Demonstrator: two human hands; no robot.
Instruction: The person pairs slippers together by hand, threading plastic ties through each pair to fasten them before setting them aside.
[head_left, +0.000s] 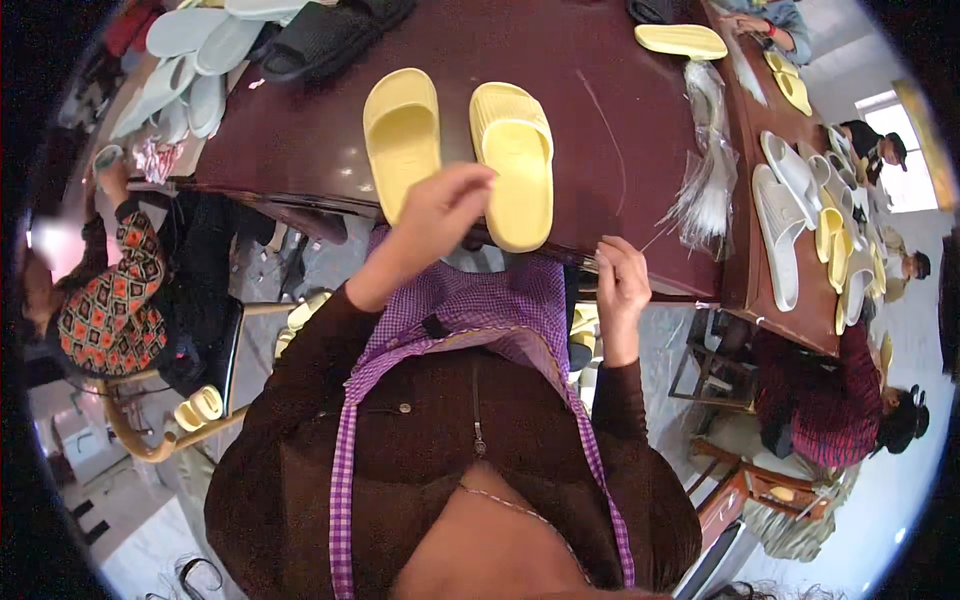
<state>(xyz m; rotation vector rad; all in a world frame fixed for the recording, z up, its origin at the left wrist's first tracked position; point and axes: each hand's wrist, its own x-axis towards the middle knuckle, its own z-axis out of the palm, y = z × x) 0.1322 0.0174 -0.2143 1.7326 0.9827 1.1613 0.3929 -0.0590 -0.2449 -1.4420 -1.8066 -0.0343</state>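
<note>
Two yellow slide slippers lie side by side on the dark red table in front of me, the left slipper and the right slipper. My left hand is over the near end of the left slipper. Its fingers are curled together and reach toward the right slipper's edge; what they hold, if anything, is hidden. At the table's front edge, right of the slippers, my right hand is closed in a pinch. Beside it lies a bundle of thin clear plastic strands in a clear bag. One strand sticks out toward that hand.
Pale grey-blue slippers and a black slipper lie at the far left. A yellow slipper rests at the far right. White and yellow slippers cover a table at right. Several people sit or work around.
</note>
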